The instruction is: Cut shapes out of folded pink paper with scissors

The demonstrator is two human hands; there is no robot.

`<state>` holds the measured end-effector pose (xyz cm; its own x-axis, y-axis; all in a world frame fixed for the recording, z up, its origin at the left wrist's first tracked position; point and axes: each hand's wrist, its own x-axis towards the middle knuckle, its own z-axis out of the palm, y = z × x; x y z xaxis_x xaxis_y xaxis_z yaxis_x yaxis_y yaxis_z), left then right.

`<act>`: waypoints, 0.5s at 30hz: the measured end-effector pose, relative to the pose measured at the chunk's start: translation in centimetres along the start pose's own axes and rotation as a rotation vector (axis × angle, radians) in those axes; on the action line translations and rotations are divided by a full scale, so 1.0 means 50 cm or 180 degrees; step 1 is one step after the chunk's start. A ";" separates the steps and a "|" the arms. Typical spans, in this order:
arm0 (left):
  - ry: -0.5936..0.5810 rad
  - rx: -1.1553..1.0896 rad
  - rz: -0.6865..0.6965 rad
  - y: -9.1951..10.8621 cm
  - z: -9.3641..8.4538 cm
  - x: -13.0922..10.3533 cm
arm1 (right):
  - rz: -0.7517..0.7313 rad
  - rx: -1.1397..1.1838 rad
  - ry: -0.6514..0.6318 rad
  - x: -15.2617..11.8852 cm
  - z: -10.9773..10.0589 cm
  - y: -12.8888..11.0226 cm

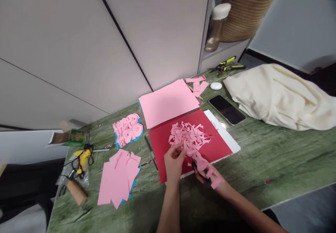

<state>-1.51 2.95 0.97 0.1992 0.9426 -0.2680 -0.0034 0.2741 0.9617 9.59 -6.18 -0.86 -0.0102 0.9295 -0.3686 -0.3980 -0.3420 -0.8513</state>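
Pinched between the fingers of my left hand [174, 159] is a narrow, cut piece of pink paper [193, 151], which trails over toward my right wrist. My right hand [201, 177] is closed around black-handled scissors [198, 170]; the paper covers their blades in part. Both hands are above the near edge of a red sheet [162, 156]. On that sheet, just beyond my fingers, lies a heap of small pink paper scraps [186, 134].
Pink sheets [168, 103] lie behind the red one. At left are pink cut-outs [127, 129], more pink paper [118, 180] and a yellow glue gun [83, 159]. A phone [227, 109], white cloth [283, 96] and pliers [228, 66] lie to the right.
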 end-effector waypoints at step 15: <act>0.0012 0.0204 0.0091 0.004 -0.007 0.003 | -0.0545 -0.0649 -0.0282 -0.002 -0.001 0.008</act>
<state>-1.81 3.22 1.11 0.1963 0.9506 -0.2403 0.0536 0.2344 0.9707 9.46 -6.41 -1.18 -0.0425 0.9815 -0.1866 -0.2081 -0.1914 -0.9592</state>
